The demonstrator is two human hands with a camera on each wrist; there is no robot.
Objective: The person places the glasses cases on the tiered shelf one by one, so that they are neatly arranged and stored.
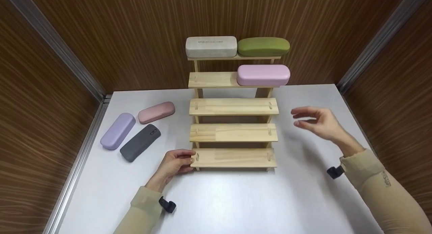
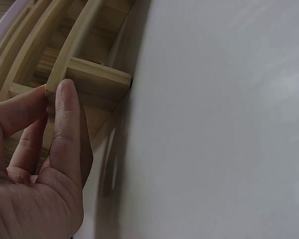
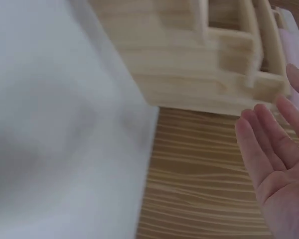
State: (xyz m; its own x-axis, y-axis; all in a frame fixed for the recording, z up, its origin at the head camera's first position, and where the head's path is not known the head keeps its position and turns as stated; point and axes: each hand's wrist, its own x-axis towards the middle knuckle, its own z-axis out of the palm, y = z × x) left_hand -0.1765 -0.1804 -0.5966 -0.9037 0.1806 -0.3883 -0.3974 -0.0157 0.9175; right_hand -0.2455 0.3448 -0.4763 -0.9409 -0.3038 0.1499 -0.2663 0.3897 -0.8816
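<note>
A stepped wooden rack (image 1: 233,107) stands on the white table. My left hand (image 1: 173,164) pinches the left end of its lowest shelf; in the left wrist view the thumb and fingers (image 2: 67,114) meet at the board's end. To the right of the rack my right hand (image 1: 319,122) hovers with relaxed, parted fingers and holds nothing. Nearest to it on the rack, a pink glasses case (image 1: 263,75) lies at the right of the second shelf from the top. The top shelf bears a white glasses case (image 1: 211,47) and a green glasses case (image 1: 264,46).
Left of the rack lie a lavender glasses case (image 1: 118,131), a dusty-pink glasses case (image 1: 156,112) and a dark grey glasses case (image 1: 140,143). Wood-grain panels (image 1: 148,41) enclose the white table (image 1: 216,200) at the back and sides.
</note>
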